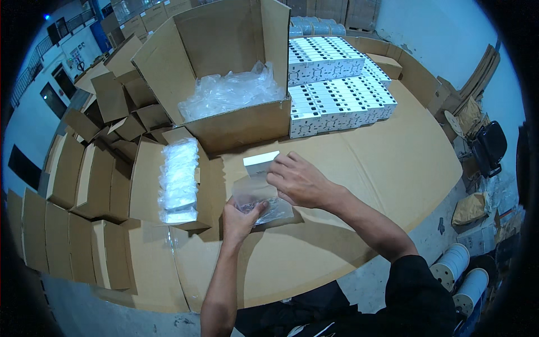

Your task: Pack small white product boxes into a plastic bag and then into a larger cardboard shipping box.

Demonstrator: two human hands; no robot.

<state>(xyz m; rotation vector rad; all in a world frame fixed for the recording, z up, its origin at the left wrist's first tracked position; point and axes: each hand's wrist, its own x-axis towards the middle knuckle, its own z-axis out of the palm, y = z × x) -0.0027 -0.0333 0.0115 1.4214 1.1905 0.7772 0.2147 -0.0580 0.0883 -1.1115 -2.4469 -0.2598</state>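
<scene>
Over the middle of the table, my left hand (241,219) grips a clear plastic bag (261,202), thumb on top. Closed around the upper part of a small white box (261,163) is my right hand (300,180); the box's lower part sits at or inside the bag's mouth, partly hidden by fingers and film. Left of my hands, an open cardboard carton (209,194) holds a row of bagged white boxes (179,180). Beyond it, a larger open carton (241,129) contains a heap of clear plastic bags (233,92).
Stacked white printed boxes (342,106) stand at the back right of the cardboard-covered table (382,168). Several empty brown cartons (84,180) crowd the left side. On the floor at right are cable spools (452,264) and a black chair (488,146).
</scene>
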